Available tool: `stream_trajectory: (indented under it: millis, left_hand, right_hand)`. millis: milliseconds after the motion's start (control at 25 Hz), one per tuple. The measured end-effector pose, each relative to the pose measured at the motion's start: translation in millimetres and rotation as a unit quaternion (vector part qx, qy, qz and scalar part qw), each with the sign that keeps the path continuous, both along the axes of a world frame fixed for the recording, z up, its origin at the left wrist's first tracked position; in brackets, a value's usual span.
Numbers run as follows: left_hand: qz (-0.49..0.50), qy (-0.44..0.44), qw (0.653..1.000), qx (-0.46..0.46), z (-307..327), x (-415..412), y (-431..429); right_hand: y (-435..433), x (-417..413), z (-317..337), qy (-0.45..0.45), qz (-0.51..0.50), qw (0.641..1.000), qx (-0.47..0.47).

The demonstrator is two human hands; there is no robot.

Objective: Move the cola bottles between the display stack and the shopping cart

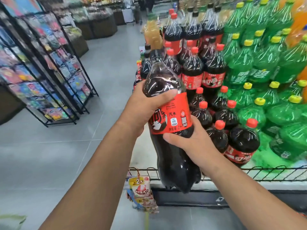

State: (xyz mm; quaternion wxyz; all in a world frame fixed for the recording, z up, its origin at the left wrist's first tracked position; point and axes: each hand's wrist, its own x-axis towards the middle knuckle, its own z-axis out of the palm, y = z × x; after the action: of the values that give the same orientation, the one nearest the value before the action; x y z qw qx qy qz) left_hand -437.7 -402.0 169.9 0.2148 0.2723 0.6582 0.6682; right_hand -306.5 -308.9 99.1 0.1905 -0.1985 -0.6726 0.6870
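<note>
Grey floor tiles [108,67] run down a supermarket aisle between black wire racks [49,67] of blurred packets on the left and a display stack [214,75] of red-capped cola bottles on the right. Beside the stack is a bank of green soda bottles [265,67] with yellow caps. A person holds one large cola bottle [172,113] in the air in front of the stack, tilted with its neck leaning up and left. The left hand [146,105] grips the shoulder above the red label, thumb across the front. The right hand [187,143] clasps it just below the label, fingers [196,125] curled round the far side. The bottle's base hangs over a black wire rail [265,173], possibly the shopping cart's edge, where snack packets [141,188] dangle.
</note>
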Motion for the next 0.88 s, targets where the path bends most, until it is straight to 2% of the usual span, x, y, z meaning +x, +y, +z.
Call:
stream_trajectory:
  millis: [200,440,880]
  left_hand:
    - [0.024,0.012,0.998,-0.048,1.2,-31.7,10.4]
    - [-0.041,0.036,0.994,-0.094,-2.5,-82.9,16.1]
    - [-0.085,0.171,0.976,-0.104,-69.2,-136.0,54.8]
  right_hand:
    - [14.3,-29.5,-5.8,-0.014,0.009,1.000,0.015]
    - [24.3,-74.0,-22.7,-0.036,-0.001,0.998,0.055]
    - [48.9,-137.6,-75.3,-0.047,-0.053,0.997,-0.007]
